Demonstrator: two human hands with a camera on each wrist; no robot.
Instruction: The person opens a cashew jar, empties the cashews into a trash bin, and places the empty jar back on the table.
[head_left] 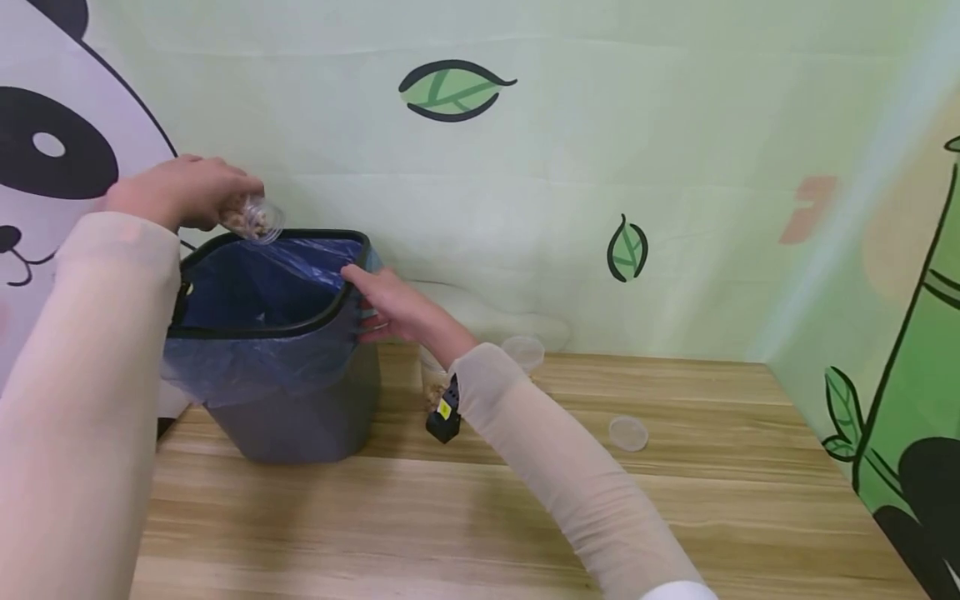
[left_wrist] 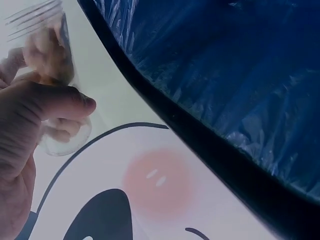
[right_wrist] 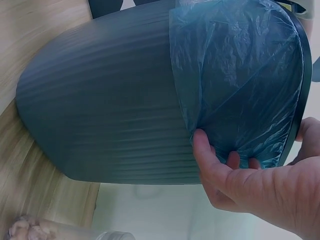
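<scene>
The right hand (head_left: 393, 307) grips the black rim (head_left: 262, 334) of the trash bin (head_left: 300, 421). Farther off, the left hand (head_left: 183, 190) holds a clear jar (head_left: 251, 221) of tan bits (left_wrist: 50, 57), tipped sideways by the rim, mouth toward the right hand.

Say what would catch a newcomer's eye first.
Probably the grey bin with its blue plastic liner, standing left on the wooden table. Then the clear cylindrical jar of brownish pieces, tilted near the bin's black rim in the left grip; the right grip holds that rim.
</scene>
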